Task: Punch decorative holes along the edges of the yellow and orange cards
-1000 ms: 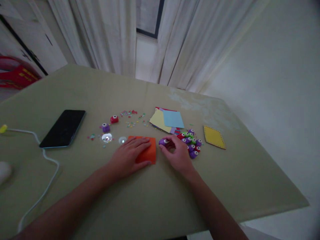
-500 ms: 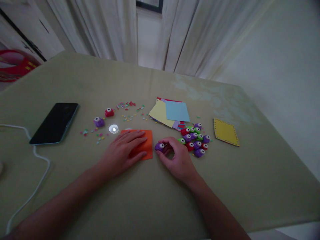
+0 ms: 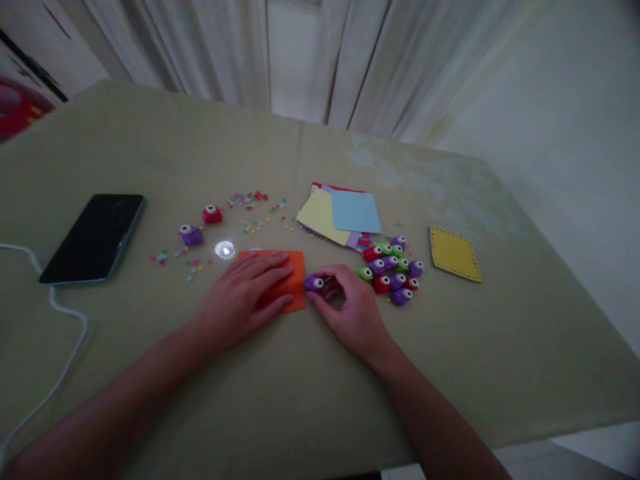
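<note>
My left hand (image 3: 245, 290) lies flat with its fingers spread on an orange sheet of paper (image 3: 299, 283), covering much of it. Between the thumb and fingertips of my right hand (image 3: 355, 310) is a small purple craft punch (image 3: 314, 284) with a white eye-like spot. The punch sits at the sheet's right edge; whether paper is inside its slot I cannot tell. Just right of that hand stands a cluster of several purple, red and green punches (image 3: 397, 280).
A red punch (image 3: 212, 214) and another purple punch (image 3: 191, 235) stand left of centre among scattered paper bits (image 3: 247, 199). Behind my hands lie a light blue sheet (image 3: 356, 211) and other papers. A yellow sheet with holed edges (image 3: 455, 255) is at right, a cabled tablet (image 3: 93, 239) at left.
My right hand has brought the purple punch slightly left, from just beside the orange sheet up to its edge. My left hand stays on the sheet. The camera view has shifted a little.
</note>
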`<state>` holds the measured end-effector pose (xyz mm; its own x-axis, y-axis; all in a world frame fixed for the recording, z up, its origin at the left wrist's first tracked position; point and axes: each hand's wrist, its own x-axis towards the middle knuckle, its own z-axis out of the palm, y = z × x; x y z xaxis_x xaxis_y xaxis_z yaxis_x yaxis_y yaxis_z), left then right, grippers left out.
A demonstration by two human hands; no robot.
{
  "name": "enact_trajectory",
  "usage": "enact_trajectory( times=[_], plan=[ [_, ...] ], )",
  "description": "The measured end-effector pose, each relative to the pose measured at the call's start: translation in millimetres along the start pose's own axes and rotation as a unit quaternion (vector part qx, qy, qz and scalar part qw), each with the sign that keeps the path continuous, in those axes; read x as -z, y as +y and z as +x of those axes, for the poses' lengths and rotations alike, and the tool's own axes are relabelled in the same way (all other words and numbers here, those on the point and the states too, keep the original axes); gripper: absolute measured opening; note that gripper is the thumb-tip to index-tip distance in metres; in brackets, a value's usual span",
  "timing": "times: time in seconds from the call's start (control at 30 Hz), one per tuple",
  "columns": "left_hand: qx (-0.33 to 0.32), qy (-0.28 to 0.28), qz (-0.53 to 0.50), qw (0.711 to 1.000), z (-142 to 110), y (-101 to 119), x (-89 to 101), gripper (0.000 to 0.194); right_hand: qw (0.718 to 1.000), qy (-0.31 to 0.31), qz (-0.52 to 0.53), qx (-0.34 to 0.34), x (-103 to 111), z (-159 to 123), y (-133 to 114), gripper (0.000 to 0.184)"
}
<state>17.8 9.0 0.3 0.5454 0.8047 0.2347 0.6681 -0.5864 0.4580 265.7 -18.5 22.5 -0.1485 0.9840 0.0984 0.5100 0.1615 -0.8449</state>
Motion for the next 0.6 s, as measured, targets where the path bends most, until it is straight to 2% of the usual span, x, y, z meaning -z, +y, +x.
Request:
enact_trajectory(
  times=[0.6],
  plan=[
    [0.006, -0.006, 0.003, 1.0, 0.7, 1.5, 0.5, 0.047, 1.0, 0.012, 0.003, -0.02, -2.4, 0.8, -0.3, 0.021]
  ],
)
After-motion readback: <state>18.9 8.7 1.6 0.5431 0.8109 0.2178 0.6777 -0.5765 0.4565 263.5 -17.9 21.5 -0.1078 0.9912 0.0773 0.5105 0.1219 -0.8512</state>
